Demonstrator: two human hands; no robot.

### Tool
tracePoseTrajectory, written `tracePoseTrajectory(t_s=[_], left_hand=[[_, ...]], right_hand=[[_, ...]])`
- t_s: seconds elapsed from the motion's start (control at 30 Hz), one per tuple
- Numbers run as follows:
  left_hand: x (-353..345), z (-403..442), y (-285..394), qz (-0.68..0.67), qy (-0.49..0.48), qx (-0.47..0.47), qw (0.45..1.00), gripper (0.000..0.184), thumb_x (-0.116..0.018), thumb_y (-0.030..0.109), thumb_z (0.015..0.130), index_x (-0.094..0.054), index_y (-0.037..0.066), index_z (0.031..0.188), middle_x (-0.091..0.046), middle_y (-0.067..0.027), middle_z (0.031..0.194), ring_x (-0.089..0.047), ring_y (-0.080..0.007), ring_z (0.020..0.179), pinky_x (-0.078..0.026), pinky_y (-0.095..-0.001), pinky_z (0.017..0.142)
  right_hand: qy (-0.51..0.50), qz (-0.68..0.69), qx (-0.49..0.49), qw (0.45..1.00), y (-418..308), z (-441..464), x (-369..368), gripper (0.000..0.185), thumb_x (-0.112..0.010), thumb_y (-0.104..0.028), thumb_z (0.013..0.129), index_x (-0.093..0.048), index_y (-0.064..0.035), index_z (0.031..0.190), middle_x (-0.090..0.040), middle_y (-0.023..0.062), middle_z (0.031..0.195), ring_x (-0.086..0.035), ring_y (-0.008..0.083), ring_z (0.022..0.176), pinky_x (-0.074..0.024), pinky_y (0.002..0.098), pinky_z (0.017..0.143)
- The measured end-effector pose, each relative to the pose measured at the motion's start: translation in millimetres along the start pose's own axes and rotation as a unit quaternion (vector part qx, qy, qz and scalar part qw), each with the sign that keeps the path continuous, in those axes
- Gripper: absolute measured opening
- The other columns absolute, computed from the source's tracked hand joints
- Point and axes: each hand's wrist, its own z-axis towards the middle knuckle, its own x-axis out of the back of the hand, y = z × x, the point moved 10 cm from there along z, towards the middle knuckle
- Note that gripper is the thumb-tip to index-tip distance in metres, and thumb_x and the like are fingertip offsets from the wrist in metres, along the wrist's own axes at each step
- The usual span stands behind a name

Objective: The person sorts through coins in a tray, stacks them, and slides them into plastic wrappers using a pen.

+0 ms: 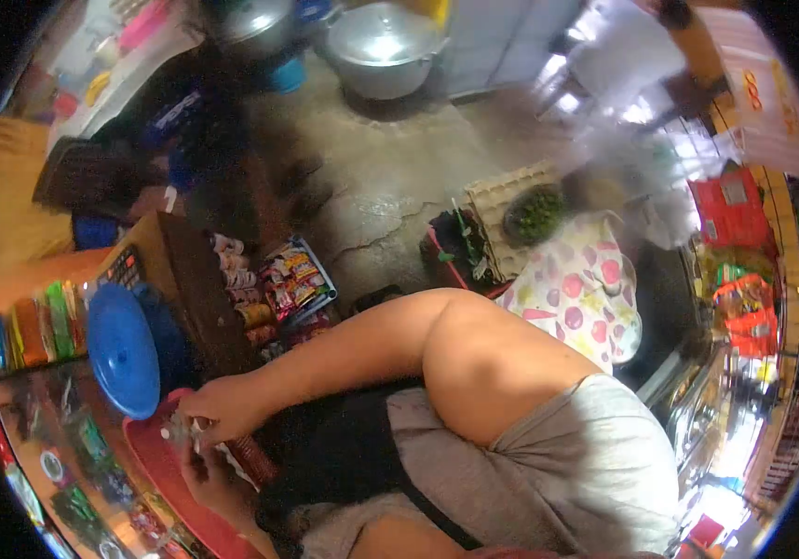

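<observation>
My right hand (229,408) reaches across to the left side of the head view, its fingers bent and pinched together. Just below it, my left hand (217,483) has curled fingers that meet those of the right. Something small and pale shows between the fingertips, too blurred to name. Both hands are over or beside a pinkish-red plastic container (155,452). A round blue plastic lid or basin (123,349) stands tilted close above the hands.
A calculator (120,271) rests by a brown box (171,270). Sachets fill a small tray (297,281). Farther off are a lidded metal pot (383,56), an egg tray (493,200), green fruits (534,212) and a patterned cloth (576,298). Packets (41,326) line the left shelf.
</observation>
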Motion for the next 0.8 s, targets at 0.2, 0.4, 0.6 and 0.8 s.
tracePoseTrajectory(t_s=[0.2, 0.4, 0.6, 0.8], left_hand=[[13, -9, 32, 0.147, 0.069, -0.084, 0.983, 0.033, -0.065, 0.010, 0.092, -0.059, 0.000, 0.123, -0.063, -0.0121, 0.118, -0.059, -0.0223, 0.112, -0.045, -0.0337, 0.099], [62, -37, 37, 0.111, 0.187, -0.139, 0.966, 0.039, -0.072, -0.004, 0.075, -0.066, 0.006, 0.113, -0.059, -0.0090, 0.115, -0.060, -0.0197, 0.103, -0.049, -0.0306, 0.090], [92, -65, 21, 0.000, 0.262, -0.149, 0.953, 0.040, -0.072, -0.004, 0.077, -0.065, 0.007, 0.115, -0.052, -0.0098, 0.127, -0.058, -0.0208, 0.108, -0.046, -0.0314, 0.096], [113, -101, -2, -0.032, 0.339, -0.063, 0.938, 0.025, -0.065, 0.010, 0.086, -0.059, 0.004, 0.109, -0.061, -0.0126, 0.104, -0.059, -0.0285, 0.100, -0.047, -0.0371, 0.087]], right_hand=[[-0.088, 0.113, 0.025, 0.989, -10, 23, -19, 0.030, -0.065, -0.013, 0.088, -0.059, -0.0041, 0.116, -0.063, 0.0098, 0.110, -0.060, 0.0211, 0.105, -0.0483, 0.0362, 0.092], [-0.209, 0.422, -0.150, 0.869, 6, 40, -83, 0.021, -0.064, -0.002, 0.090, -0.052, -0.0069, 0.106, -0.063, 0.0111, 0.107, -0.065, 0.0196, 0.096, -0.0552, 0.0319, 0.080], [-0.262, 0.541, -0.173, 0.780, -9, 50, -142, 0.026, -0.066, 0.007, 0.082, -0.051, -0.0070, 0.098, -0.059, 0.0068, 0.100, -0.062, 0.0194, 0.091, -0.0562, 0.0332, 0.077], [-0.385, 0.433, -0.184, 0.794, -11, 40, -190, 0.027, -0.066, 0.000, 0.086, -0.052, -0.0042, 0.110, -0.060, 0.0064, 0.098, -0.063, 0.0226, 0.095, -0.0569, 0.0357, 0.076]])
